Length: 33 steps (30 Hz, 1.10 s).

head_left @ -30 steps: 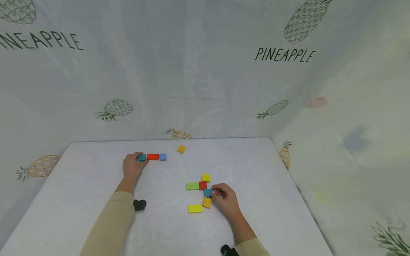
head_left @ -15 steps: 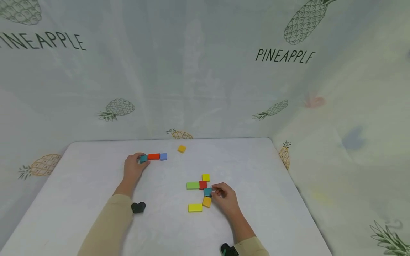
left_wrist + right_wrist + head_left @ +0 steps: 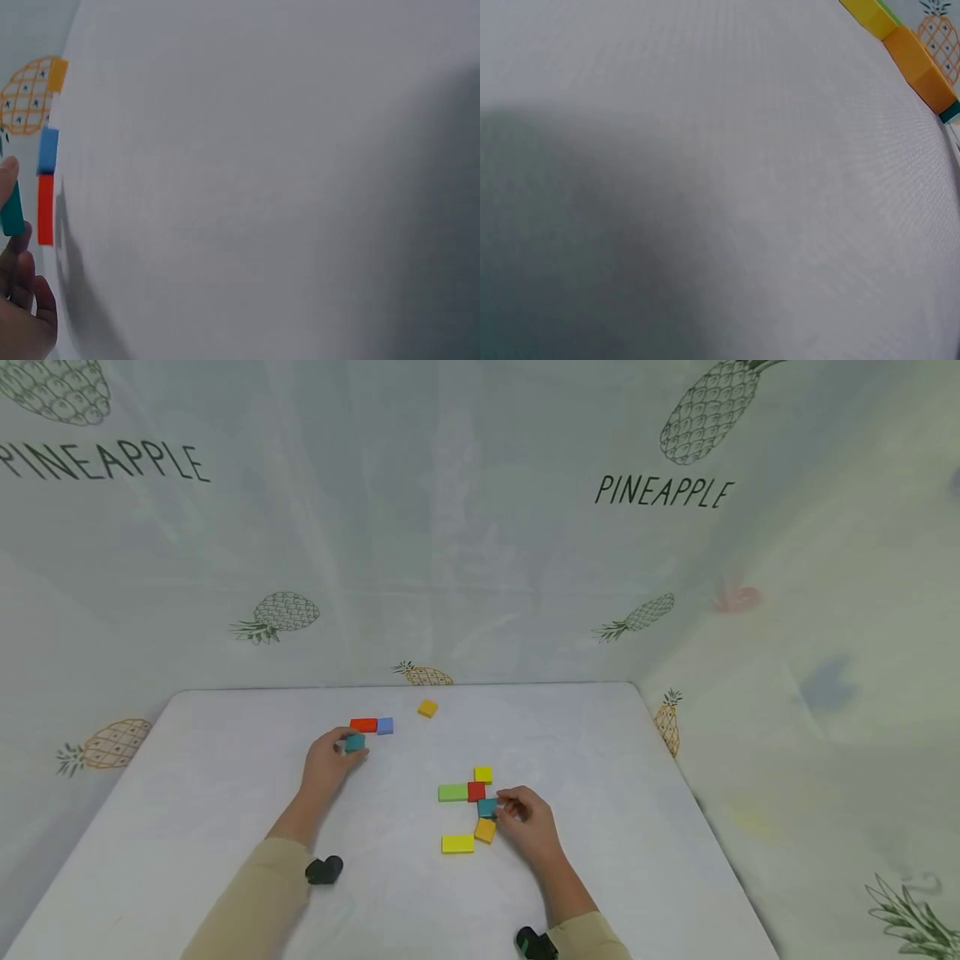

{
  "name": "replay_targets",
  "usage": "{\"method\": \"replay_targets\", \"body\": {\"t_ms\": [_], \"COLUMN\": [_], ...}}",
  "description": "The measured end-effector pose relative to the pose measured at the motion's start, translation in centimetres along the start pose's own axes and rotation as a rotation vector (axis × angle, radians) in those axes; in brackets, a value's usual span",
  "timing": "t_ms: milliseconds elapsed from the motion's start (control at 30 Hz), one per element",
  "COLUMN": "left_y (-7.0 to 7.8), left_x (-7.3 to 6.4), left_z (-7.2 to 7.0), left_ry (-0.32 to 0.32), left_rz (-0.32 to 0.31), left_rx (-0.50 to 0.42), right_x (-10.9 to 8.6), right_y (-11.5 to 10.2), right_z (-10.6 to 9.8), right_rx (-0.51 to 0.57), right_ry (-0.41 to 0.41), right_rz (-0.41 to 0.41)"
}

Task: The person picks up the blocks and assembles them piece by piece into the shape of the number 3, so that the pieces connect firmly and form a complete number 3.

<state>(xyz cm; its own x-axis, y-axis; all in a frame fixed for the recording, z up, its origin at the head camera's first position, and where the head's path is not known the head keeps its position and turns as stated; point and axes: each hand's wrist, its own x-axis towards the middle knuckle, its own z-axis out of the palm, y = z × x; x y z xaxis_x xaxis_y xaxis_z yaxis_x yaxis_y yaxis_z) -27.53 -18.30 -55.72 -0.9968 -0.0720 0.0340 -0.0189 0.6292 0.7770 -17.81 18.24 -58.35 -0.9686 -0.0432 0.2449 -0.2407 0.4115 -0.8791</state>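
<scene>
My left hand [image 3: 324, 770] pinches a teal block [image 3: 356, 742] between thumb and fingers, just in front of a red block [image 3: 363, 725] and a blue block [image 3: 386, 726] that lie end to end. In the left wrist view the teal block [image 3: 12, 211] shows between thumb and fingertips. My right hand [image 3: 534, 833] has its thumb and fingertips at the right edge of a second teal block [image 3: 487, 808]. That block sits in a group between a dark red block [image 3: 476, 791] and an orange block [image 3: 485, 831].
Also in the group are a small yellow block [image 3: 483, 774], a green block [image 3: 453, 792] and a long yellow block [image 3: 457, 844]. A yellow-orange block [image 3: 427, 708] lies near the far edge of the white table [image 3: 585, 735]. Behind hangs a pineapple-print cloth [image 3: 480, 527].
My left hand has drawn the teal block away from the red block's left end, moving right and nearer to me. The right hand stays at the second teal block.
</scene>
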Motion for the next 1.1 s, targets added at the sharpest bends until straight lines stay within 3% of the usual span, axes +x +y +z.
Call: {"method": "replay_targets", "body": {"t_ms": [333,767,1100], "left_y": [2.2,3.8,5.0], "left_x": [-2.4,-5.6,-8.0], "left_z": [2.6,4.8,5.9], "left_ry": [-0.063,-0.108,-0.142], "left_rz": [0.027,-0.045,0.033], "left_rx": [-0.008,0.000,0.053], "right_x": [0.1,0.0,-0.2], "right_y": [0.2,0.2,-3.4], "right_z": [0.0,0.1,-0.6], "right_rx": [-0.002,0.017,0.014], "right_ry": [0.012,0.006,0.006], "right_rz": [-0.010,-0.033,-0.079]}}
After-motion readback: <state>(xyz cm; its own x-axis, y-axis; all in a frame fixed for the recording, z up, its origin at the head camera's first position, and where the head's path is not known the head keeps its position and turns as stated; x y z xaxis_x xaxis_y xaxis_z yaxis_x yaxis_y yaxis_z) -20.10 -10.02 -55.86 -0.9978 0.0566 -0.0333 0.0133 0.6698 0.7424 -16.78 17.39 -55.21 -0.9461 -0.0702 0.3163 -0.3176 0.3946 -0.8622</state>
